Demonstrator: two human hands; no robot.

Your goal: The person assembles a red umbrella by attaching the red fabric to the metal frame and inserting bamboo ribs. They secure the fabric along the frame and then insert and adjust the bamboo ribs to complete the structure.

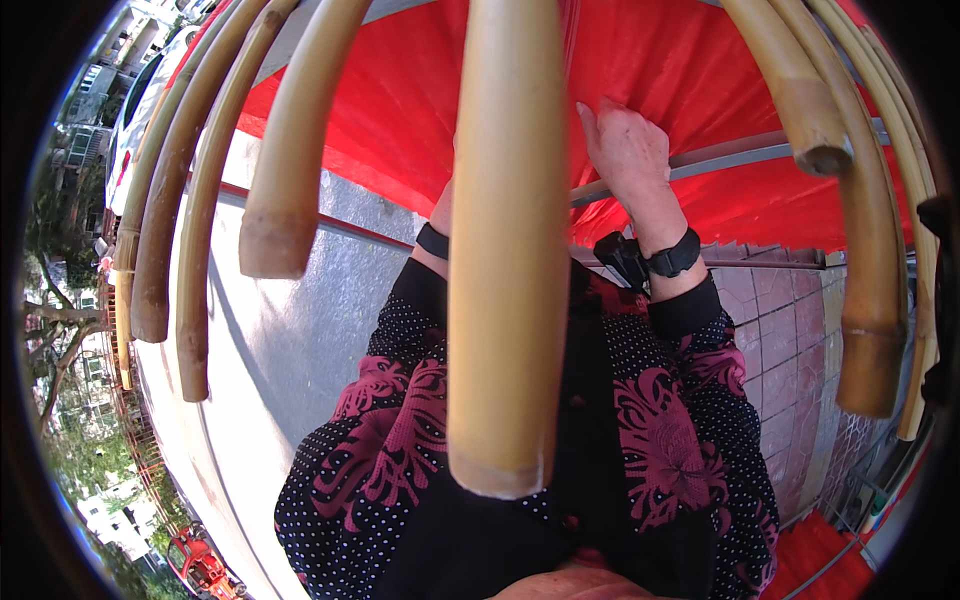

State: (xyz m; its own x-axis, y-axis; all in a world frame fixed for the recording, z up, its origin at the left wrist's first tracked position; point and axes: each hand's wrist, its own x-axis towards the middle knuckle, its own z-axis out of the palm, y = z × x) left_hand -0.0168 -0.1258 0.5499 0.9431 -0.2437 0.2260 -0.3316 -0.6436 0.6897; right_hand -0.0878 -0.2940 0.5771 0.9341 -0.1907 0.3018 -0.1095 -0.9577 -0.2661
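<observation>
The red cloth [395, 130] already spreads to both sides of the fingers, creases showing; how much remains cannot be told. The left wrist [442, 212] reaches forward, its fingers hidden behind the bamboo pole [510, 250], so I cannot tell their state. The right hand [630, 150] reaches across the grey bar [725, 158], thumb apart from its bent fingers, at the cloth; any pinch is unclear

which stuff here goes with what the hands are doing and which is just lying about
Seems part of the work:
red fabric, at the right hand
grey bar, passing behind that hand

Seems just around:
bamboo poles, though the middle one hides the left hand, so unsure
paving
tree branches
</observation>
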